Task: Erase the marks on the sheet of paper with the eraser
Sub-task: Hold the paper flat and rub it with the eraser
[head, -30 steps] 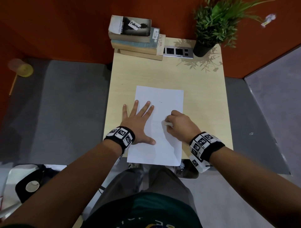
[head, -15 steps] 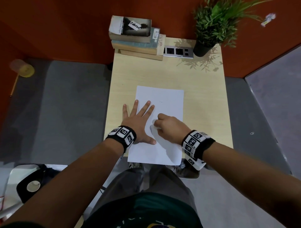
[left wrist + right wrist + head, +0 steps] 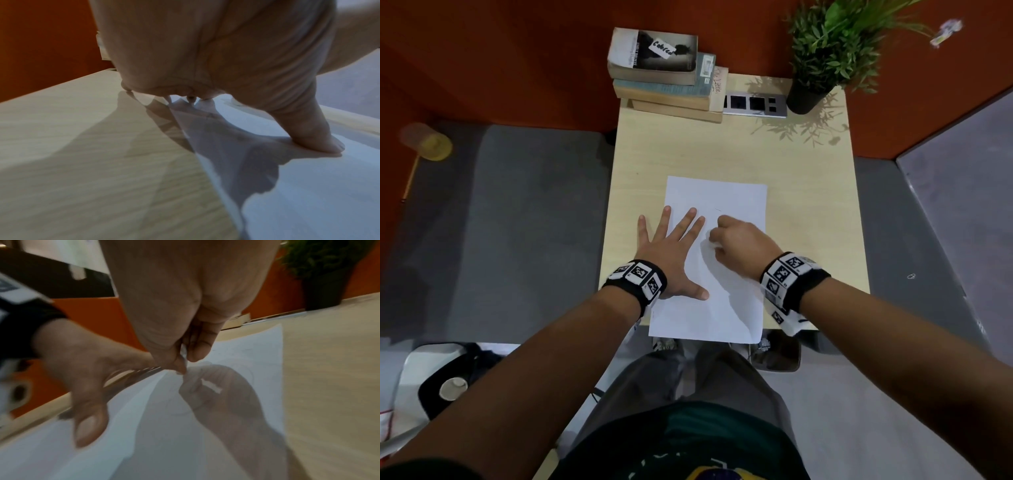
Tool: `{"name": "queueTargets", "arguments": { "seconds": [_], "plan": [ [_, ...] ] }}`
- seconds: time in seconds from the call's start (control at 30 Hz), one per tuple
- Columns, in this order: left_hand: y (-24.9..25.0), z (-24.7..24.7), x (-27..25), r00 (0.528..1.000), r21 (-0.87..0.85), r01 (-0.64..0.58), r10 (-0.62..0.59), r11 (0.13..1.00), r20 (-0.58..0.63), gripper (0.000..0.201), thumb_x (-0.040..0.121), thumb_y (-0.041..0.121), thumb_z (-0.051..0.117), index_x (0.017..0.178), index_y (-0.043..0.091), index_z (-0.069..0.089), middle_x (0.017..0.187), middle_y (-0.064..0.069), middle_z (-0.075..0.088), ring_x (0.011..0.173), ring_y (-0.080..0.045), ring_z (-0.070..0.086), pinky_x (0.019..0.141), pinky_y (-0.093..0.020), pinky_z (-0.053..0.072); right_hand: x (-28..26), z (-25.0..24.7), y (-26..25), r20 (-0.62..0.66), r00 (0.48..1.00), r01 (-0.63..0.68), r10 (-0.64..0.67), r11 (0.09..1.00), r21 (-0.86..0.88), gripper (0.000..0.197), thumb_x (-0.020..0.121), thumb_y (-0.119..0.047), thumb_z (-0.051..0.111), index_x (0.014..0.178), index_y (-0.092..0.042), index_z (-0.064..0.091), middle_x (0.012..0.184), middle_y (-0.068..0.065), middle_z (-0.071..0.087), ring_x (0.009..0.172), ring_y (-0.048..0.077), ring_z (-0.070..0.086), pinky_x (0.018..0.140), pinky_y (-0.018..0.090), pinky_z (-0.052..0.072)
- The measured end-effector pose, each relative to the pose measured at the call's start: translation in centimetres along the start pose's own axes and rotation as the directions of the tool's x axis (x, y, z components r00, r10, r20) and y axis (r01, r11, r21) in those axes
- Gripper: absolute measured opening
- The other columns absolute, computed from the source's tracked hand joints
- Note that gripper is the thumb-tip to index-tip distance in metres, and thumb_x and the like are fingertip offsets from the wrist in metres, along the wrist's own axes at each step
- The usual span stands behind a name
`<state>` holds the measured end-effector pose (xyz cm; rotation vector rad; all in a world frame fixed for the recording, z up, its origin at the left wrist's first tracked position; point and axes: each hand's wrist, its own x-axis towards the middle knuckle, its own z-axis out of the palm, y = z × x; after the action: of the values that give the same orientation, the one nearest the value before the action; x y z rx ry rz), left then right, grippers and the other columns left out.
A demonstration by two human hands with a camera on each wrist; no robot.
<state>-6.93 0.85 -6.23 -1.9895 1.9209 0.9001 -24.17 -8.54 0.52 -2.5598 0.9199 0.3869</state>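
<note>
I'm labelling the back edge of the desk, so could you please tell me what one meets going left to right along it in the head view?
stack of books → socket panel → potted plant.

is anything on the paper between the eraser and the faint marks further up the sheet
Nothing visible is. The right hand pinches the eraser against the paper, and the faint marks lie just beyond it on bare sheet. The left hand presses flat on the paper's left side, clear of that path.
</note>
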Motion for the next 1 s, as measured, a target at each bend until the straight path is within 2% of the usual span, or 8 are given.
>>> {"name": "queueTargets", "arguments": {
  "seconds": [0.07,0.2,0.4,0.53,0.73,0.8,0.9,1.0],
  "plan": [
    [0.0,0.0,0.0,1.000,0.000,-0.002,0.002,1.000,0.003,0.158,0.058,0.105,0.062,0.165,0.039,-0.033,0.169,0.019,-0.044,0.157,-0.032,-0.044,0.119,-0.077,-0.023,-0.2,0.2,-0.3,-0.030,0.999,-0.038,0.039,0.999,0.029,0.015,0.088,-0.009,0.053,0.094,-0.007,0.066,0.091,0.004,0.049,0.072,0.032,0.059,0.062,0.037,0.050],
    [-0.1,0.2,0.1,1.000,-0.013,-0.010,0.010,1.000,-0.007,0.158,0.058,0.106,0.062,0.165,0.039,-0.032,0.170,0.019,-0.043,0.157,-0.032,-0.043,0.118,-0.078,-0.024,-1.4,1.3,-1.9,0.049,0.997,0.059,-0.061,0.998,0.036,0.013,0.086,-0.007,0.053,0.089,-0.008,0.066,0.086,0.002,0.045,0.066,0.032,0.057,0.059,0.038,0.048],
    [0.0,0.1,0.0,1.000,-0.004,-0.002,0.002,1.000,-0.004,0.157,0.059,0.104,0.064,0.165,0.040,-0.033,0.168,0.021,-0.045,0.157,-0.031,-0.044,0.119,-0.077,-0.022,-0.2,0.8,-0.3,-0.056,0.994,-0.086,0.092,0.991,0.100,0.013,0.086,-0.013,0.058,0.094,-0.009,0.068,0.089,0.002,0.049,0.074,0.030,0.059,0.066,0.039,0.052],
    [0.0,0.2,0.0,1.000,-0.003,-0.002,0.002,1.000,-0.006,0.157,0.058,0.106,0.062,0.165,0.039,-0.032,0.170,0.019,-0.044,0.157,-0.032,-0.043,0.119,-0.078,-0.021,-1.5,1.5,-1.9,0.056,0.998,0.037,-0.041,0.996,0.078,0.010,0.086,-0.008,0.055,0.088,-0.008,0.065,0.087,0.002,0.046,0.069,0.030,0.057,0.063,0.038,0.050],
    [0.1,0.1,0.0,1.000,0.001,0.008,-0.008,1.000,0.002,0.158,0.057,0.105,0.063,0.165,0.040,-0.033,0.170,0.019,-0.044,0.158,-0.032,-0.042,0.120,-0.078,-0.021,-0.3,0.6,-0.1,-0.053,0.990,-0.126,0.131,0.987,0.099,0.014,0.087,-0.012,0.057,0.094,-0.008,0.067,0.092,0.003,0.051,0.075,0.031,0.060,0.068,0.039,0.053],
    [0.1,0.1,0.1,1.000,0.003,0.009,-0.009,1.000,-0.001,0.158,0.058,0.106,0.062,0.165,0.039,-0.033,0.169,0.019,-0.045,0.158,-0.033,-0.042,0.119,-0.079,-0.020,-1.4,1.3,-1.4,-0.010,0.999,-0.046,0.047,0.996,0.074,0.010,0.086,-0.009,0.054,0.088,-0.007,0.063,0.090,0.003,0.048,0.069,0.032,0.058,0.063,0.038,0.050],
    [0.1,0.0,0.1,1.000,-0.001,0.008,-0.008,1.000,0.000,0.158,0.058,0.106,0.062,0.165,0.038,-0.033,0.169,0.018,-0.045,0.158,-0.033,-0.042,0.120,-0.079,-0.019,-2.3,1.7,-1.7,0.071,0.997,0.032,-0.036,0.998,0.051,0.011,0.087,-0.009,0.054,0.091,-0.006,0.064,0.091,0.004,0.048,0.068,0.032,0.057,0.061,0.039,0.049],
    [0.1,0.0,0.1,1.000,0.000,0.010,-0.010,1.000,0.011,0.158,0.059,0.104,0.063,0.165,0.039,-0.034,0.169,0.019,-0.046,0.157,-0.032,-0.043,0.120,-0.079,-0.019,-0.9,1.1,0.5,-0.021,0.997,-0.069,0.070,0.996,0.051,0.014,0.086,-0.013,0.056,0.094,-0.008,0.066,0.092,0.003,0.050,0.073,0.032,0.060,0.065,0.039,0.052]
  ]
}}
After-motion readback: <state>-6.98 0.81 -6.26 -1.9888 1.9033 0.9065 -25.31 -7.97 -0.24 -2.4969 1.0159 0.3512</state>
